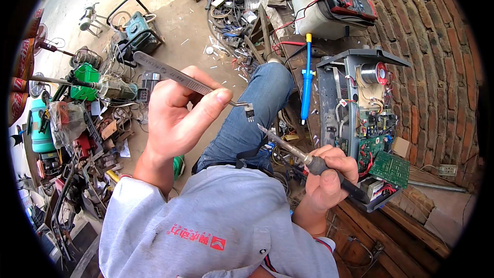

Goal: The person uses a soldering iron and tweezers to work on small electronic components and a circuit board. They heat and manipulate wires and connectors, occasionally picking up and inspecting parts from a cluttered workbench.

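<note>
The left hand (177, 116) pinches long steel tweezers (180, 76), whose tips clamp a small black component (250, 111) with thin metal legs, held in the air above the denim knee (257, 103). The right hand (329, 175) is fisted round a soldering iron (309, 160), black-handled, its grey metal tip just below the component. Beyond stand an opened metal chassis (355, 103) with green boards, a blue desoldering pump (306, 80) and a curved brick wall (437, 72).

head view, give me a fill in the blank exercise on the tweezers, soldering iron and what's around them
1. The left hand pinches metal tweezers that hold a small black ____ with legs.
2. The right hand grips a ____ by its dark handle.
3. The blue desoldering pump has a ____ top end.
4. The open metal chassis has a ____ circuit board hanging out.

Missing words: component; soldering iron; yellow; green
</note>
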`<state>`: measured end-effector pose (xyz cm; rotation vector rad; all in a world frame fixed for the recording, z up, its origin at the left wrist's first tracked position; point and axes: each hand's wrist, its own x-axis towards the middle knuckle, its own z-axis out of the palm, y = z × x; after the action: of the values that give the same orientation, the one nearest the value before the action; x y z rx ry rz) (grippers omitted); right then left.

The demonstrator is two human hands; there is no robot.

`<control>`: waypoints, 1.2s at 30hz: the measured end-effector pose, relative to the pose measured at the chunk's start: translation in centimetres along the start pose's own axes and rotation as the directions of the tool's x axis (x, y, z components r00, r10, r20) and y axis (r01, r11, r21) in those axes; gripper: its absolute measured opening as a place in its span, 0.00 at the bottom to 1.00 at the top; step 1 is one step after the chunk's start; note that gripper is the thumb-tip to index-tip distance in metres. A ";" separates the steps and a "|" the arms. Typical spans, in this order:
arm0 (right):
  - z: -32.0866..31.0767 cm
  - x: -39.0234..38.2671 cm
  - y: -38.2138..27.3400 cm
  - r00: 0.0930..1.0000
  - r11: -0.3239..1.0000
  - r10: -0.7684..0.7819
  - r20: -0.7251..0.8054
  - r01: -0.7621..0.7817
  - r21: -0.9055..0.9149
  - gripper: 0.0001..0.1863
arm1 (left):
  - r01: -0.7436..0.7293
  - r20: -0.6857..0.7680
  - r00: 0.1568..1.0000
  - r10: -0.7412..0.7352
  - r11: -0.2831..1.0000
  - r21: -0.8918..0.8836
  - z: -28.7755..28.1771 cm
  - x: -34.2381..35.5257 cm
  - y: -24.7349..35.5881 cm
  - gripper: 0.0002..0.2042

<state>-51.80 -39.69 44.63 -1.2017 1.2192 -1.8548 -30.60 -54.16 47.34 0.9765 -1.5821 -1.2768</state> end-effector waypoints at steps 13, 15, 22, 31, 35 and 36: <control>-0.6 -0.5 -0.8 0.998 0.997 -0.052 -0.032 0.050 -0.060 0.13 | -0.026 0.084 0.996 0.017 0.994 0.102 1.3 -0.7 1.9 0.06; -0.9 -0.6 -0.9 0.997 0.996 -0.061 -0.036 0.058 -0.067 0.13 | -0.011 0.096 0.995 0.000 0.994 0.113 1.6 -0.6 1.9 0.06; -1.6 -0.8 -1.3 0.994 0.989 -0.102 -0.029 0.098 -0.115 0.13 | -0.005 0.118 0.993 -0.007 0.995 0.102 2.6 -0.5 2.4 0.06; -1.5 -1.4 -2.8 0.990 0.989 -0.142 0.003 0.142 -0.052 0.13 | 0.009 0.151 0.988 -0.040 0.980 0.200 1.8 -2.2 4.8 0.07; -1.4 -2.2 -3.9 0.989 0.988 -0.149 0.021 0.149 -0.040 0.13 | -0.027 0.174 0.985 -0.003 0.984 0.173 1.5 -3.5 6.2 0.07; -1.3 -2.4 -4.3 0.988 0.987 -0.153 0.029 0.155 -0.041 0.13 | -0.051 0.192 0.981 0.013 0.979 0.196 1.4 -3.6 6.5 0.08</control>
<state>-52.11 -35.53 47.48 -1.3736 1.1864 -1.9259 -31.15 -49.26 53.03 0.9704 -1.8962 -1.2356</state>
